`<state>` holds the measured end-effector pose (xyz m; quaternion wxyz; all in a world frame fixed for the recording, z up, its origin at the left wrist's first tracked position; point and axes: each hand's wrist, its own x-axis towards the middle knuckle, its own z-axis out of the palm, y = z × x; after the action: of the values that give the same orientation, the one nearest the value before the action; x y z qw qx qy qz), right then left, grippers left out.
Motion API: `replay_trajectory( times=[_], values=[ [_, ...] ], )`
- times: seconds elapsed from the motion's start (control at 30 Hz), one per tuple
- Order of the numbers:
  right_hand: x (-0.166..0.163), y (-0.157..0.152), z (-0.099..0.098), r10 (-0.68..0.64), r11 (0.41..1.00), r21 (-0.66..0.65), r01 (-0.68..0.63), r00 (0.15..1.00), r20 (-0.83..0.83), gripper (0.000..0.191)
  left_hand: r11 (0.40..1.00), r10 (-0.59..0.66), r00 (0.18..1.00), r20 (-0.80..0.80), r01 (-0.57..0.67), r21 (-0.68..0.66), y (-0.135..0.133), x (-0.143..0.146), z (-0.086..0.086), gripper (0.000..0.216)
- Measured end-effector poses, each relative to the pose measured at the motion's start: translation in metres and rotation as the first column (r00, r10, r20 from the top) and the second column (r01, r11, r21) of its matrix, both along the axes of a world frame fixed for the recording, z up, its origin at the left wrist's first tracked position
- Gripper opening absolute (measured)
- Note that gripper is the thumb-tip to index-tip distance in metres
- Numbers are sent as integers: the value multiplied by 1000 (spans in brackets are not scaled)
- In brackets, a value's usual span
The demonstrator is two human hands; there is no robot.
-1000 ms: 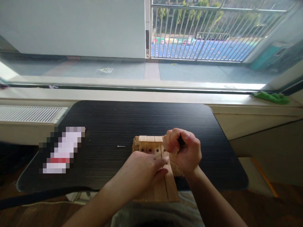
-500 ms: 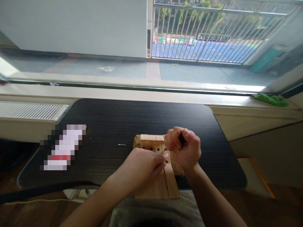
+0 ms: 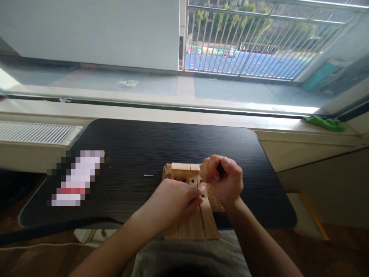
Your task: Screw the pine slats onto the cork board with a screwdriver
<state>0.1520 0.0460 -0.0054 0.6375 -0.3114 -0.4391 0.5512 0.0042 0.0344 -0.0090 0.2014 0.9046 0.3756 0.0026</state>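
I get daylight through the window (image 3: 173, 77) beyond the black table (image 3: 144, 142), with glare whitening the sill (image 3: 276, 121) just behind it. Floor (image 3: 337, 246) below the table sinks into dimness; a pixelated patch (image 3: 79, 175) (unreadable to me) blots the table's left side.

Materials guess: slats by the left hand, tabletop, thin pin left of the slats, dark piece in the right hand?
Slats: wood, probably bare or lightly finished; uneven tan tone.
Tabletop: likely laminate, black satin; fine streaks, soft sheen.
Pin: probably bare metal; bright, silvery.
Dark piece in the right hand: can't tell; only a small part shows.
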Motion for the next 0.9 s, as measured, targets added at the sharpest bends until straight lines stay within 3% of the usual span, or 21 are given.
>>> replay_trajectory(
  times=[0.33,0.9],
  values=[
    [-2,-2,-3,44,998,44,-50,991,125,45,1000,23,1000,4,-23,-15,0,1,4,27],
    [-3,-1,-5,17,999,47,-25,987,163,45,1000,27,1000,14,-28,8,0,0,2,28]
  ],
)
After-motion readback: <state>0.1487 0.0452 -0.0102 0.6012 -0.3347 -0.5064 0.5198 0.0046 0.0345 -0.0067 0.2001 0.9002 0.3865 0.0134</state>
